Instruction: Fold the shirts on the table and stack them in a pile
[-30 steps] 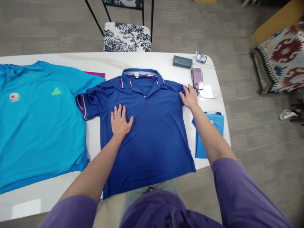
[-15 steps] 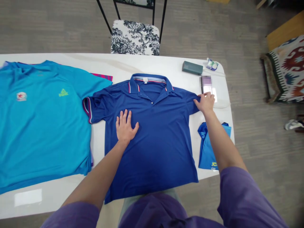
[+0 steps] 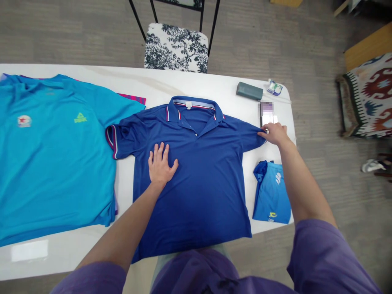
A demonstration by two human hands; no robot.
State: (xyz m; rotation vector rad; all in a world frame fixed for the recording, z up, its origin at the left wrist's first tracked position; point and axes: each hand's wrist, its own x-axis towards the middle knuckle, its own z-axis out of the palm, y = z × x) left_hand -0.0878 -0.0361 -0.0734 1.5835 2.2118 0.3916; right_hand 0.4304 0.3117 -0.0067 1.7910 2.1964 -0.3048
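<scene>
A dark blue polo shirt point(image 3: 202, 179) with a red-and-white striped collar lies face up on the white table point(image 3: 147, 83), its hem hanging over the near edge. My left hand point(image 3: 160, 165) lies flat and open on the shirt's chest, left of the buttons. My right hand point(image 3: 275, 133) is closed on the end of the shirt's right sleeve, pulled out sideways toward the table's right edge.
A turquoise T-shirt point(image 3: 52, 155) is spread on the left, over a pink-striped garment. A folded light blue shirt point(image 3: 271, 196) sits near the right front corner. A dark green case point(image 3: 249, 90), a small packet point(image 3: 274, 87) and a phone point(image 3: 267, 115) lie at the back right. A patterned chair point(image 3: 175, 47) stands beyond the table.
My right hand slid outward along the sleeve to its end and closed on it, stretching the sleeve to the right. My left hand stayed flat on the chest.
</scene>
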